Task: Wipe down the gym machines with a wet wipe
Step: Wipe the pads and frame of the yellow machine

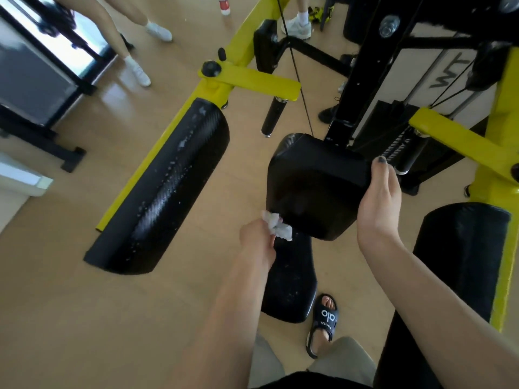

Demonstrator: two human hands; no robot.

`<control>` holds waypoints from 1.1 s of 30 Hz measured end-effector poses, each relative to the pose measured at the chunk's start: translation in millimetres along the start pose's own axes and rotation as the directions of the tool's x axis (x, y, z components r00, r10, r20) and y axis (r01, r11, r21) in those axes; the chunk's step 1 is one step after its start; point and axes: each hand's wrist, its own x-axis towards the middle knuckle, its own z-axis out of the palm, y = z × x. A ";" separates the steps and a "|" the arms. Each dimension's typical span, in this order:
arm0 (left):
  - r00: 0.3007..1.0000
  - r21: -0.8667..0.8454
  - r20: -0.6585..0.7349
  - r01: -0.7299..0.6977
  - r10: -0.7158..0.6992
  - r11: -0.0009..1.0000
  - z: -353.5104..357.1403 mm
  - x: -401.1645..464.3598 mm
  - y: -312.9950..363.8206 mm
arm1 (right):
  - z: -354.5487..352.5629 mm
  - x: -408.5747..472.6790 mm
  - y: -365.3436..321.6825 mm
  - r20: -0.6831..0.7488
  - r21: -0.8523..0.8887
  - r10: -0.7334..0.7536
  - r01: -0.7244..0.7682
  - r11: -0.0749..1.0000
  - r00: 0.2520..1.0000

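Mid-wipe on the square black vinyl back pad (317,183) of the yellow-framed gym machine (247,77). The left hand (257,241) pinches the crumpled white wet wipe (276,226) against the pad's lower left edge, while the right hand (377,200) curls around the pad's right side to steady it, thumb on top. The long black roller pad (163,186), left of the back pad, shows wet streaks, so it looks already done. Next up, I'd guess, is dragging the wipe across the back pad's face with steady pressure.
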 end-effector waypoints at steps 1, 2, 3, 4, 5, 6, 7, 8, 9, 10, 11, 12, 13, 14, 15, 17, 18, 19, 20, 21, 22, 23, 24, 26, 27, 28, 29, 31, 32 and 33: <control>1.000 -0.015 0.000 -0.021 0.021 1.000 -6.1 -7.1 10.7 | -0.7 -2.9 -2.1 -0.040 -0.008 -0.020 0.020 1.000 0.999; 0.998 -0.022 -0.010 -0.058 0.057 0.998 -12.8 -20.3 24.1 | -1.6 -6.1 -4.5 -0.093 -0.018 -0.071 0.070 0.997 0.993; 0.994 0.001 0.005 -0.105 0.105 0.994 -20.2 -29.6 34.9 | -2.5 -9.7 -7.6 -0.152 -0.032 -0.149 0.146 0.989 0.977; 0.986 0.030 0.055 -0.157 0.155 0.987 -27.0 -43.3 45.5 | -3.7 -13.2 -11.4 -0.204 -0.042 -0.252 0.248 0.968 0.946; 0.970 0.063 0.142 -0.209 0.199 0.976 -33.4 -58.0 55.0 | -3.7 -16.5 -15.5 -0.237 -0.061 -0.368 0.364 0.929 0.899; 0.952 0.076 0.226 -0.230 0.208 0.970 -39.8 -69.9 64.0 | -1.5 -21.0 -19.2 -0.239 -0.105 -0.489 0.478 0.872 0.839; 0.936 0.093 0.260 -0.270 0.238 0.958 -47.5 -78.1 71.3 | 2.9 -27.1 -22.0 -0.204 -0.159 -0.595 0.574 0.804 0.777; 0.901 0.122 0.319 -0.345 0.293 0.931 -54.6 -85.2 78.8 | 10.1 -36.2 -24.5 -0.148 -0.191 -0.671 0.645 0.740 0.726; 0.868 0.144 0.387 -0.391 0.312 0.909 -59.4 -92.1 86.4 | 19.1 -46.6 -25.6 -0.090 -0.186 -0.715 0.693 0.696 0.693; 0.845 0.141 0.427 -0.414 0.321 0.899 -63.1 -99.7 94.9 | 29.4 -59.0 -26.5 -0.035 -0.150 -0.719 0.708 0.690 0.694; 0.836 0.147 0.439 -0.430 0.330 0.891 -66.6 -104.6 102.1 | 40.9 -72.7 -27.8 0.033 -0.096 -0.680 0.679 0.728 0.733; 0.827 0.158 0.459 -0.437 0.326 0.885 -70.4 -107.1 109.4 | 52.1 -85.1 -28.2 0.124 -0.051 -0.605 0.614 0.787 0.786; 0.813 0.188 0.480 -0.462 0.330 0.866 -73.1 -109.3 116.1 | 62.8 -96.0 -27.2 0.230 -0.051 -0.499 0.523 0.851 0.835; 0.792 0.203 0.510 -0.489 0.335 0.848 -75.6 -110.2 121.5 | 73.3 -102.9 -22.9 0.334 -0.084 -0.373 0.421 0.903 0.866; 0.784 0.236 0.512 -0.522 0.352 0.819 -78.8 -109.0 126.1 | 83.8 -107.6 -17.9 0.422 -0.099 -0.240 0.307 0.946 0.874; 0.779 0.303 0.497 -0.568 0.382 0.765 -83.4 -105.0 133.6 | 102.2 -115.2 -9.9 0.535 -0.043 -0.032 0.065 0.997 0.844; 0.781 0.343 0.487 -0.582 0.390 0.737 -84.9 -103.9 137.6 | 110.8 -119.8 -6.7 0.538 -0.001 0.020 -0.023 1.000 0.843; 0.784 0.393 0.475 -0.596 0.400 0.701 -86.8 -99.2 141.0 | 118.9 -124.1 -4.9 0.513 0.050 0.049 -0.087 0.995 0.857; 0.787 0.418 0.472 -0.596 0.397 0.685 -89.1 -96.8 143.7 | 126.1 -128.2 -4.0 0.476 0.109 0.069 -0.137 0.985 0.877; 0.787 0.431 0.475 -0.598 0.393 0.676 -91.6 -93.5 146.2 | 132.3 -132.0 -4.6 0.442 0.179 0.087 -0.182 0.967 0.893; 0.786 0.434 0.477 -0.599 0.393 0.673 -93.5 -94.7 148.6 | 137.6 -134.7 -6.3 0.414 0.250 0.102 -0.221 0.943 0.904; 0.778 0.448 0.487 -0.613 0.397 0.650 -96.0 -94.6 151.2 | 141.9 -137.0 -9.4 0.391 0.309 0.115 -0.248 0.918 0.913; 0.768 0.471 0.498 -0.630 0.403 0.618 -98.6 -95.5 153.8 | 145.5 -138.3 -11.0 0.371 0.346 0.122 -0.259 0.902 0.921; 0.740 0.500 0.527 -0.667 0.418 0.552 -103.3 -94.3 157.5 | 151.2 -140.1 -14.2 0.359 0.393 0.132 -0.278 0.877 0.924; 0.733 0.505 0.536 -0.676 0.419 0.537 -104.7 -94.0 160.1 | 153.7 -139.4 -15.5 0.360 0.407 0.141 -0.291 0.866 0.922; 0.730 0.503 0.539 -0.679 0.420 0.534 -105.1 -94.1 163.1 | 155.5 -137.4 -15.9 0.357 0.414 0.149 -0.299 0.860 0.922; 0.720 0.493 0.545 -0.690 0.430 0.530 -105.1 -91.7 166.5 | 157.3 -134.7 -15.7 0.350 0.425 0.152 -0.301 0.854 0.924; 0.685 0.454 0.531 -0.727 0.499 0.516 -107.5 -85.0 176.2 | 159.7 -128.9 -14.3 0.312 0.408 0.120 -0.247 0.879 0.943; 0.664 0.437 0.499 -0.747 0.557 0.500 -110.2 -80.1 183.2 | 161.0 -124.7 -12.4 0.278 0.343 0.089 -0.186 0.921 0.956; 0.635 0.458 0.462 -0.769 0.619 0.446 -114.2 -71.6 191.5 | 162.6 -120.3 -9.9 0.246 0.248 0.053 -0.116 0.962 0.968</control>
